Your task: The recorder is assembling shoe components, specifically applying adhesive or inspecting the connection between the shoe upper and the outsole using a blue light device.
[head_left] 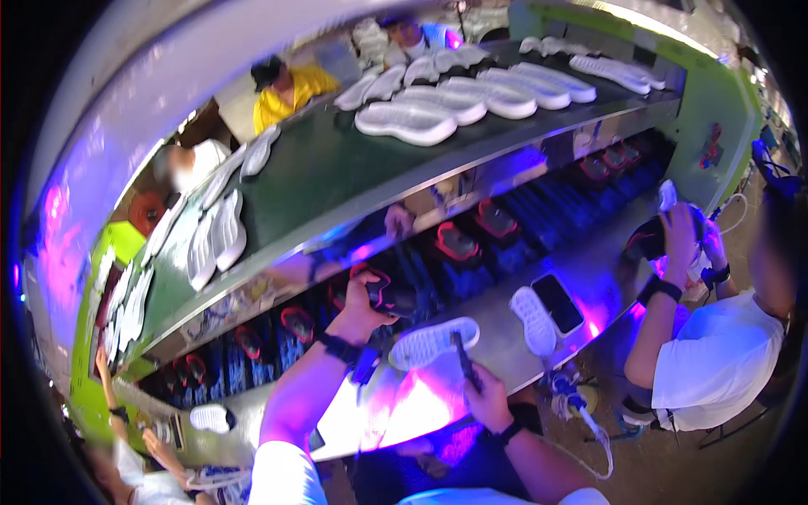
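My left hand (362,305) is closed round a black shoe upper (394,295) with red trim, at the near edge of the lower rack. In my right hand (490,399) is a dark, slim, stick-like tool (465,362); its upper end overlaps a white shoe sole (425,345), and I cannot tell whether they touch. That sole lies on the brightly lit metal bench (412,412) between my hands. To its right, a second white sole (532,321) rests beside a black-screened phone (557,303).
Rows of white soles (404,124) lie on the green belt (311,181) above. Red-and-black uppers (497,219) line the lower rack. A co-worker (715,345) at the right handles a dark upper; others sit at the left and across. A hose (589,417) hangs off the bench.
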A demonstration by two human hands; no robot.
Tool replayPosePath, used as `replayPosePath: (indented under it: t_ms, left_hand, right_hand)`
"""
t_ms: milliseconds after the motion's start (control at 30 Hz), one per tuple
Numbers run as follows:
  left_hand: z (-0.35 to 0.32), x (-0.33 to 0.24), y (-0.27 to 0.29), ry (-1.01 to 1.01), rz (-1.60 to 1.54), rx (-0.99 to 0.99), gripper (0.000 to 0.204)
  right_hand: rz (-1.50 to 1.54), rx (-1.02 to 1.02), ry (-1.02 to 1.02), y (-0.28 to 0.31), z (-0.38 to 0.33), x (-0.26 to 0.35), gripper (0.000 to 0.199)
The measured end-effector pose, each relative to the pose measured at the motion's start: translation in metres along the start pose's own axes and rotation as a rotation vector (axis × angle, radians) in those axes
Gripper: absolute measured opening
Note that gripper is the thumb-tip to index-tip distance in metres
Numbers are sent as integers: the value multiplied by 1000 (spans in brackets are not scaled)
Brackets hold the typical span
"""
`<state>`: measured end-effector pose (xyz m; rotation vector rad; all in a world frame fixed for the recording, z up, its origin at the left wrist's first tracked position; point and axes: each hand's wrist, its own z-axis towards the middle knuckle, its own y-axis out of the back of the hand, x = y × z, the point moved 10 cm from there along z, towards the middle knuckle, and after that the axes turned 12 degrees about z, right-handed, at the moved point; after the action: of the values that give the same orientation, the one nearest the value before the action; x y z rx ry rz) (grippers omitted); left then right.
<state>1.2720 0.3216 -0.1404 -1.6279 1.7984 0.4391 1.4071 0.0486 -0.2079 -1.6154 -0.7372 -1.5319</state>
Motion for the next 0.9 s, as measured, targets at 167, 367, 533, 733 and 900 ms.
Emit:
replayPosePath:
  t_ms: [167, 367, 533, 733, 900]
  left_hand:
    - [-134, 71, 64, -240, 189, 706, 43]
    - [-179, 140, 118, -368, 910, 456, 87]
    - [-213, 101, 49, -842, 1545, 379, 76]
    - [-183, 188, -10, -1293, 2311, -311, 69]
    - [-224, 121, 15, -1335, 1991, -20, 84]
  right_hand:
    - [145, 87, -88, -6, 12, -3, 39]
    - [339, 107, -254, -2, 9, 9, 39]
    - [111, 99, -175, 8, -20, 53, 37]
    - [52, 50, -55, 25, -59, 99, 33]
    - [-29, 74, 22, 38, -75, 123, 33]
